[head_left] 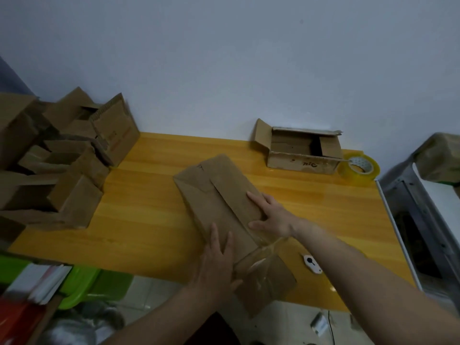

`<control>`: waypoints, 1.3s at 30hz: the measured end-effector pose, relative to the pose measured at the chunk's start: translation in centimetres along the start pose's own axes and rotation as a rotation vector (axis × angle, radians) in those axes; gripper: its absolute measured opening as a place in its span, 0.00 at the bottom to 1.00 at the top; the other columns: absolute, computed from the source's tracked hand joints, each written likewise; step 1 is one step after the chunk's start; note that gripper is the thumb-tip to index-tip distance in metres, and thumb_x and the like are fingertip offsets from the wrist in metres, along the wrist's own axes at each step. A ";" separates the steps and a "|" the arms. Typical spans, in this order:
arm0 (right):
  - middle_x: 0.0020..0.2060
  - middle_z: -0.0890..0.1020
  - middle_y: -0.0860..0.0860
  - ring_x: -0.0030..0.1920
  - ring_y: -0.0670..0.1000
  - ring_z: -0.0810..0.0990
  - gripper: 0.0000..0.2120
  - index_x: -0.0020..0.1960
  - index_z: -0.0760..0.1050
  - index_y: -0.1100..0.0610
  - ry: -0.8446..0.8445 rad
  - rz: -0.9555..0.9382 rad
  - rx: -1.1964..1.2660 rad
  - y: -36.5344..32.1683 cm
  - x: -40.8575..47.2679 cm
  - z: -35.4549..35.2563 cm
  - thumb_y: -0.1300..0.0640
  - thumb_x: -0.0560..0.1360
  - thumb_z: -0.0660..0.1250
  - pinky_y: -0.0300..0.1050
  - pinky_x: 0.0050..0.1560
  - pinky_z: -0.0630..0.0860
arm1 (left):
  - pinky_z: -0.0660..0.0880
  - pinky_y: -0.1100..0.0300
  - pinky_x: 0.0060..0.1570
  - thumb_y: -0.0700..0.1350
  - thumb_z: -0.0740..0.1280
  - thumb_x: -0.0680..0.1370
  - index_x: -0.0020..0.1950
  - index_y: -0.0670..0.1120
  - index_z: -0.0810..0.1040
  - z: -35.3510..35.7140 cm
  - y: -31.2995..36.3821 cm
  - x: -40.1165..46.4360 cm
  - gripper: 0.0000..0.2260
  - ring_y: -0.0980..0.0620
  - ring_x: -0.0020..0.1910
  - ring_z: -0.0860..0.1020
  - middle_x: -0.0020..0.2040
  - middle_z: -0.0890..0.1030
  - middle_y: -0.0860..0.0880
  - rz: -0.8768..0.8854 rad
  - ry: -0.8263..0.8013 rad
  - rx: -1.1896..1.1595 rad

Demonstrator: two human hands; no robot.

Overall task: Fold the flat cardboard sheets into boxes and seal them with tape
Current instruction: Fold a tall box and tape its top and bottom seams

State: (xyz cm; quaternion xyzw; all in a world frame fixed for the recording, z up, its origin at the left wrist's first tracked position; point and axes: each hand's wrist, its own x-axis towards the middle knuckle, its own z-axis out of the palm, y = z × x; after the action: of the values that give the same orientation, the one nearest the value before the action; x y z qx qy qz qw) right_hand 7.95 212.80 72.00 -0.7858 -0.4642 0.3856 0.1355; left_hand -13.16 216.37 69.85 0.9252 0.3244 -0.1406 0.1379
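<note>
Cardboard box [219, 195] lies diagonally on the orange surface [149, 207], overhanging its near edge; left hand [216, 265] and right hand [271, 215] press it, fingers straight; tape roll [359, 168] near the right edge.

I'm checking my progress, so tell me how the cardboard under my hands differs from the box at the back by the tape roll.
The cardboard under the hands lies flattened on the table, while the box by the tape roll stands formed with its top open. The flattened cardboard is pressed by the left hand and right hand; the open box is untouched. The flattened piece overhangs the near table edge; the open box sits by the wall. Both are brown cardboard.
</note>
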 end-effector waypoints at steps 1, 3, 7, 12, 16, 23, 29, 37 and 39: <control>0.77 0.47 0.49 0.75 0.58 0.50 0.39 0.77 0.45 0.38 -0.010 -0.025 -0.043 -0.1 0.4 -0.3 0.44 0.75 0.67 0.58 0.74 0.55 | 0.66 0.50 0.67 0.63 0.69 0.72 0.78 0.48 0.53 -1.0 -1.2 -0.1 0.43 0.41 0.72 0.63 0.78 0.49 0.39 0.116 0.067 0.017; 0.77 0.49 0.48 0.75 0.56 0.49 0.39 0.76 0.46 0.38 -0.028 -0.066 -0.101 -0.3 1.0 -0.9 0.44 0.75 0.67 0.58 0.74 0.52 | 0.76 0.48 0.58 0.63 0.74 0.66 0.69 0.48 0.71 -3.0 -4.0 0.9 0.36 0.43 0.63 0.74 0.67 0.72 0.44 0.382 0.262 0.068; 0.77 0.52 0.48 0.76 0.55 0.50 0.43 0.77 0.45 0.42 -0.033 -0.120 -0.101 -1.0 1.4 -0.9 0.45 0.73 0.70 0.58 0.74 0.52 | 0.37 0.43 0.73 0.74 0.55 0.63 0.77 0.59 0.37 -5.5 -7.7 5.5 0.49 0.43 0.77 0.37 0.78 0.35 0.50 0.531 0.098 0.380; 0.76 0.58 0.50 0.75 0.57 0.55 0.46 0.78 0.44 0.44 0.338 0.073 0.107 0.7 0.4 -0.5 0.45 0.71 0.72 0.60 0.72 0.58 | 0.33 0.42 0.72 0.81 0.52 0.61 0.69 0.60 0.21 -3.5 -6.3 9.2 0.53 0.46 0.74 0.28 0.74 0.25 0.52 0.474 0.039 0.313; 0.76 0.57 0.51 0.74 0.55 0.59 0.36 0.78 0.49 0.47 0.407 0.179 0.601 3.5 -1.0 0.2 0.51 0.77 0.66 0.56 0.72 0.61 | 0.29 0.40 0.69 0.82 0.51 0.59 0.72 0.58 0.24 -2.2 -3.3 8.7 0.55 0.41 0.73 0.27 0.73 0.25 0.46 0.291 0.102 0.249; 0.71 0.68 0.53 0.64 0.53 0.71 0.26 0.77 0.54 0.52 0.486 0.163 0.923 3.8 -0.9 -1.0 0.62 0.82 0.57 0.47 0.60 0.73 | 0.29 0.47 0.71 0.76 0.53 0.70 0.77 0.49 0.33 -0.7 4.0 7.5 0.49 0.46 0.73 0.27 0.76 0.29 0.46 0.276 0.206 0.105; 0.55 0.79 0.54 0.54 0.53 0.78 0.16 0.67 0.71 0.60 0.518 0.223 1.053 4.4 -2.1 0.1 0.61 0.79 0.63 0.43 0.49 0.77 | 0.30 0.49 0.72 0.73 0.53 0.72 0.78 0.50 0.39 -0.6 4.9 8.4 0.45 0.48 0.76 0.33 0.78 0.35 0.49 0.417 0.240 0.153; 0.38 0.82 0.58 0.39 0.56 0.81 0.05 0.38 0.78 0.60 0.641 0.345 1.234 4.3 -2.2 0.4 0.64 0.73 0.72 0.46 0.39 0.80 | 0.34 0.47 0.74 0.72 0.49 0.74 0.78 0.52 0.38 -1.0 5.2 9.1 0.41 0.48 0.77 0.35 0.78 0.37 0.52 0.523 0.228 0.193; 0.36 0.83 0.58 0.37 0.55 0.81 0.08 0.35 0.77 0.60 0.658 0.357 1.255 4.2 -2.0 0.4 0.65 0.72 0.71 0.47 0.40 0.80 | 0.36 0.46 0.75 0.72 0.47 0.74 0.78 0.51 0.38 -1.1 5.4 9.3 0.41 0.49 0.77 0.36 0.79 0.39 0.52 0.537 0.218 0.200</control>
State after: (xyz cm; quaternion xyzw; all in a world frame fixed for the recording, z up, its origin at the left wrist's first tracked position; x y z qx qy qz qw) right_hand 9.76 208.80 70.31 -0.6991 0.0444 0.3393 0.6278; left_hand -2.56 217.91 68.51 0.9965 0.0655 -0.0304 0.0426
